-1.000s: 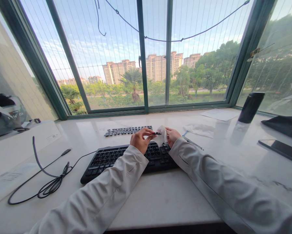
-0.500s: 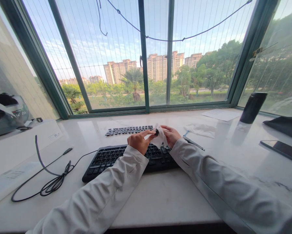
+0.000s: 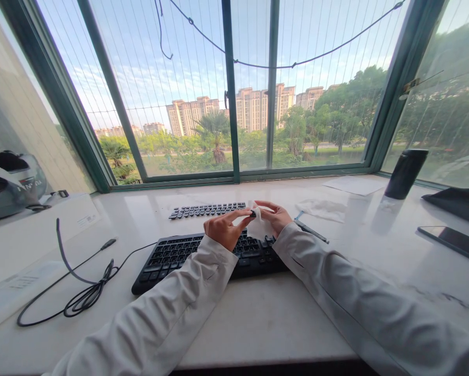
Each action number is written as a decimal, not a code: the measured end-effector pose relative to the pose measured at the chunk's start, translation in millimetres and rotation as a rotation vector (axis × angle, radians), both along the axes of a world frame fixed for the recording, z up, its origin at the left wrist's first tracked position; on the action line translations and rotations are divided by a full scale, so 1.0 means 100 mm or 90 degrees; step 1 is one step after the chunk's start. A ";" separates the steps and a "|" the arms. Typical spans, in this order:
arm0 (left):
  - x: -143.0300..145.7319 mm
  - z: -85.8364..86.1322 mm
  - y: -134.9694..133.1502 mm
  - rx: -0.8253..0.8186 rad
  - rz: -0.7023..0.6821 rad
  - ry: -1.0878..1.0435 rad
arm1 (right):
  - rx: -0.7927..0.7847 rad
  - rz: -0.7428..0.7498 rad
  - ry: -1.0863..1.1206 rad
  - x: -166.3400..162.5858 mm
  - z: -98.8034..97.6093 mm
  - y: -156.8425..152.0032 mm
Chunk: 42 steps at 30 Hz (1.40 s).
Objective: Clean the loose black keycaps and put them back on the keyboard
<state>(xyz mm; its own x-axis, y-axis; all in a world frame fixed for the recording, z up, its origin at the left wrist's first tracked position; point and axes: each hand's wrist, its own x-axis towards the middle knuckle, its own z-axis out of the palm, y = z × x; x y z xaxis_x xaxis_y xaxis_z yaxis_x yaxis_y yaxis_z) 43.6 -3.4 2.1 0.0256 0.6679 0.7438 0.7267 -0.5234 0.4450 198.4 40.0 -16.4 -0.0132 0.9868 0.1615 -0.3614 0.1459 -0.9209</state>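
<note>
Above the black keyboard [image 3: 171, 256], my left hand [image 3: 224, 228] pinches a small black keycap [image 3: 253, 213] between thumb and fingers. A white wipe [image 3: 259, 228] hangs from my right hand [image 3: 276, 218], whose fingers are closed on it against the keycap. Many key positions on the keyboard show bare sockets, while keys remain along its near left edge and right part. Behind it, loose black keycaps [image 3: 206, 210] lie in rows on the white counter. My forearms and hands hide part of the keyboard's middle and right.
A coiled black cable [image 3: 89, 297] lies left of the keyboard. To the right are a slim dark tool [image 3: 312, 232], a crumpled white wipe [image 3: 322, 209], a phone [image 3: 455, 241] and a black bottle [image 3: 406, 174]. A helmet [image 3: 13, 183] stands far left.
The wipe has shifted and hangs more spread out below the keycap. The keycap has turned slightly between my fingers. Both hands stay in nearly the same place.
</note>
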 end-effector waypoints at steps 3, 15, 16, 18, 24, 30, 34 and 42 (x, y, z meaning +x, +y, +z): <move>0.00 -0.01 0.01 -0.008 -0.002 0.014 | -0.003 0.027 0.005 -0.03 -0.03 0.01; 0.01 -0.01 0.06 -0.054 0.082 -0.004 | -0.004 -0.006 0.042 -0.06 0.02 0.00; 0.00 -0.02 0.07 -0.058 0.076 0.007 | -0.004 0.006 0.030 -0.06 0.02 -0.01; 0.00 -0.05 0.09 -0.064 0.069 0.017 | -0.008 0.023 0.003 -0.06 0.00 -0.01; -0.02 -0.09 0.14 -0.082 0.031 0.004 | 0.014 0.027 -0.023 -0.02 0.00 -0.02; -0.05 -0.11 0.26 -0.151 -0.084 -0.135 | 0.003 -0.067 -0.023 0.01 -0.02 0.02; -0.05 -0.10 0.31 -0.230 -0.129 -0.250 | 0.027 -0.088 -0.038 0.01 -0.05 0.06; 0.02 -0.10 0.24 -0.317 -0.231 -0.319 | 0.013 -0.055 -0.110 -0.04 0.03 -0.09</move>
